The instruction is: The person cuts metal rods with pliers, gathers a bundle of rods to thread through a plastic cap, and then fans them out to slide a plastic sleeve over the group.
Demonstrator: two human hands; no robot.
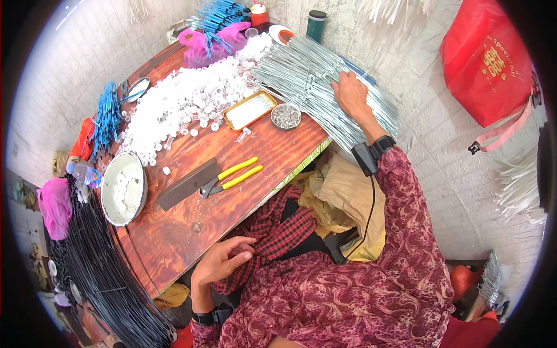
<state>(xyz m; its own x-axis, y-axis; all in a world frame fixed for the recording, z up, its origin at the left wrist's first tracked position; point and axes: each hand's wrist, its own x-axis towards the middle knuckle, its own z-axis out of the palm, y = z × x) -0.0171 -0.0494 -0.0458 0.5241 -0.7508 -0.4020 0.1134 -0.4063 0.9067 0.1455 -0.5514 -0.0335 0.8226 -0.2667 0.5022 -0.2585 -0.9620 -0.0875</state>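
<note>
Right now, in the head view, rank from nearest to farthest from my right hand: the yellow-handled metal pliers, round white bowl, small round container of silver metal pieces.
1. Small round container of silver metal pieces: left of your right hand.
2. Yellow-handled metal pliers: farther left, closer to your body.
3. Round white bowl: farthest left.

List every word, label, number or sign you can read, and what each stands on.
Red bag, upper right: curved yellow lettering beside a yellow emblem; I won't copy printed wording.
Clear bottle, left side: any print is too small and blurred to read.
I can make out no other lettering.
</note>
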